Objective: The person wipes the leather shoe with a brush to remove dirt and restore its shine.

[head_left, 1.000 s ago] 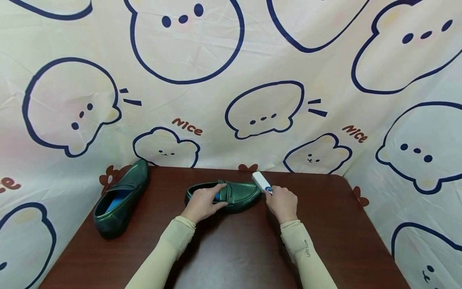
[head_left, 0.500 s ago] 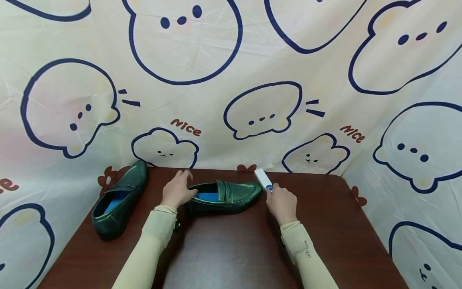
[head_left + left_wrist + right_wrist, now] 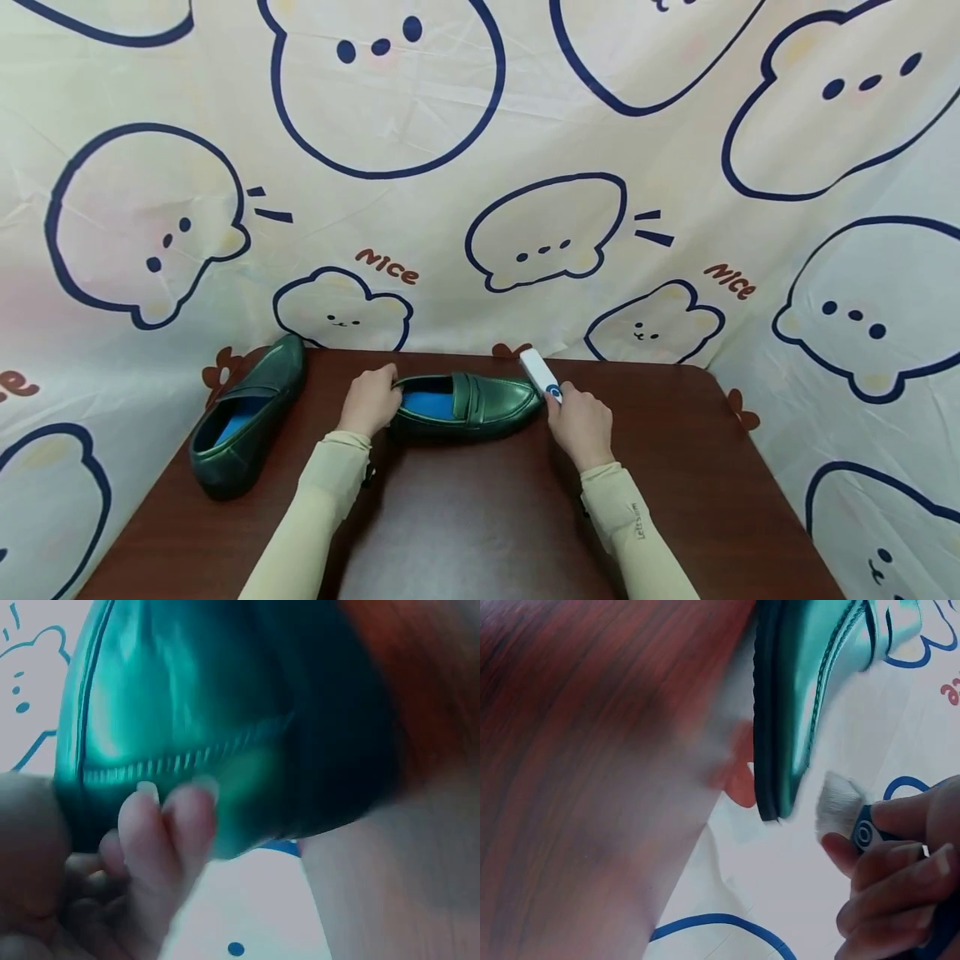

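A green loafer [image 3: 495, 404] with a blue insole lies sideways near the table's back edge, toe to the right. My left hand [image 3: 369, 402] holds it by the heel; in the left wrist view, fingertips [image 3: 146, 825] press against the stitched heel. At the toe end, my right hand [image 3: 581, 425] grips a small brush [image 3: 537, 371] with a white top and a blue-marked handle. The right wrist view shows the pale bristles [image 3: 838, 804] a little apart from the toe [image 3: 784, 791]. A matching green loafer [image 3: 251, 417] stands at the left, untouched.
The dark brown table [image 3: 465, 533] has its back edge right behind the loafer. A cream cloth [image 3: 435, 208] with cartoon drawings hangs behind and at both sides. The second loafer sits by the table's left edge.
My left hand has moved left from the loafer's opening to its heel and taken hold there. The loafer has shifted only slightly. My right hand keeps the brush by the toe.
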`<act>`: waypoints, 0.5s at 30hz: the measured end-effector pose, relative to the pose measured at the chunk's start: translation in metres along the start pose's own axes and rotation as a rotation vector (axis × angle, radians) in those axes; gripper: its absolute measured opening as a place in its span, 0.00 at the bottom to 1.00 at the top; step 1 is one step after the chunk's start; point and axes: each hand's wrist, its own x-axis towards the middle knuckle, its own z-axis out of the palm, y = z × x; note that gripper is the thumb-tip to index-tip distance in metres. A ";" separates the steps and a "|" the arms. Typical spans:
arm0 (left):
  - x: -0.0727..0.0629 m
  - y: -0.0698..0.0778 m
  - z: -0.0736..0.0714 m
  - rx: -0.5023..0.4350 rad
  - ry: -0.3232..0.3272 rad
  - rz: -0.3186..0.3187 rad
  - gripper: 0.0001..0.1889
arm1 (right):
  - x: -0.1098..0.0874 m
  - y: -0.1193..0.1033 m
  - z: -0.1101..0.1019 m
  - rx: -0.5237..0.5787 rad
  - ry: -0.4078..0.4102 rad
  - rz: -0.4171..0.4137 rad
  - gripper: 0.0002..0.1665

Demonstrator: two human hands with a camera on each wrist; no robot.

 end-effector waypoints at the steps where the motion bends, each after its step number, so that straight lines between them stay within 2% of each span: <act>1: 0.000 0.001 0.004 -0.007 0.061 0.023 0.07 | 0.000 0.000 0.000 0.010 0.014 -0.006 0.19; 4: 0.001 0.003 0.017 -0.061 0.202 0.050 0.11 | 0.000 -0.004 -0.002 0.058 0.065 -0.025 0.19; 6: 0.002 0.002 0.026 -0.134 0.219 0.020 0.16 | -0.001 -0.008 -0.003 0.094 0.079 -0.035 0.19; 10: 0.001 -0.007 0.037 -0.261 0.176 -0.075 0.23 | -0.003 -0.019 -0.007 0.153 0.067 -0.059 0.19; 12: 0.001 -0.013 0.038 -0.301 0.146 -0.094 0.25 | -0.004 -0.024 -0.008 0.165 0.061 -0.066 0.20; 15: 0.002 -0.024 0.038 -0.376 0.049 -0.114 0.27 | -0.004 -0.031 -0.010 0.168 0.067 -0.083 0.19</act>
